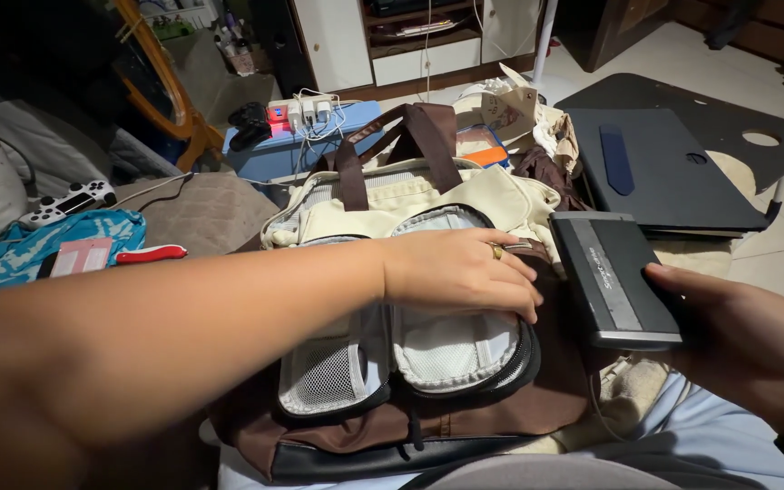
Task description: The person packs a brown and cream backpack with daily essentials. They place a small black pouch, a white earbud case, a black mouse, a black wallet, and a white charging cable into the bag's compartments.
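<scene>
Resting flat, fingers spread, the left hand (pixel 460 272) presses on the open mesh-lined pocket (pixel 455 349) of a cream and brown bag (pixel 428 195) lying in front of the person. The right hand (pixel 746 349) grips a flat dark grey case (pixel 614 277) by its near end, just beside the bag's right edge. It looks rigid, smooth and fairly light, best held by its long edges; the bag seems soft and yielding.

Both forearms are bare of sleeves, and the left hand (pixel 460 272) wears one gold ring (pixel 496 251) (a chunky band).
</scene>
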